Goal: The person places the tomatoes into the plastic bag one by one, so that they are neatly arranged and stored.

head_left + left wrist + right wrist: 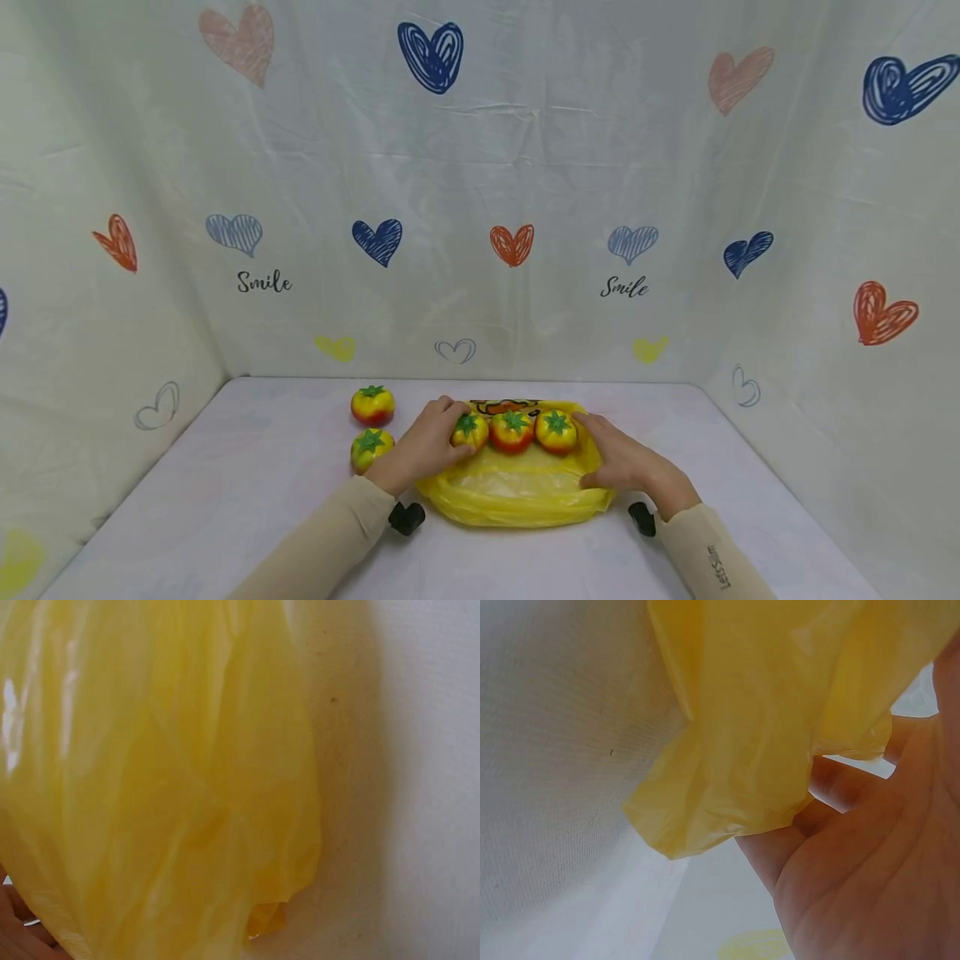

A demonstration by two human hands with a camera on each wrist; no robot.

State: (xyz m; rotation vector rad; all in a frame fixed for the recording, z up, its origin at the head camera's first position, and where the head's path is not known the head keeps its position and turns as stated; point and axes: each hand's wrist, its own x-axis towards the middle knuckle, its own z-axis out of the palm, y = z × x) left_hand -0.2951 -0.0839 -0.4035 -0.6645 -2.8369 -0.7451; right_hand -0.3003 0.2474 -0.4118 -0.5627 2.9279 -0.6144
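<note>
A yellow plastic bag [517, 500] lies on the table with three red-yellow toy tomatoes in a row on it: left [470, 432], middle [512, 432] and right [556, 432]. My left hand [427, 442] has its thumb and fingers round the left tomato at the bag's left side. At the opposite edge, my right hand [633, 465] touches the bag, thumb and fingers spread apart. The right wrist view shows the fingers of my right hand [870, 855] partly hidden behind yellow plastic [742, 735]. Yellow plastic [172, 765] fills much of the left wrist view, hiding most of that hand.
Two more toy tomatoes are left of the bag, one at the back [372, 406] and one nearer [371, 450], close to my left wrist. Behind the table [247, 467] hangs a pale curtain [450, 175] printed with hearts.
</note>
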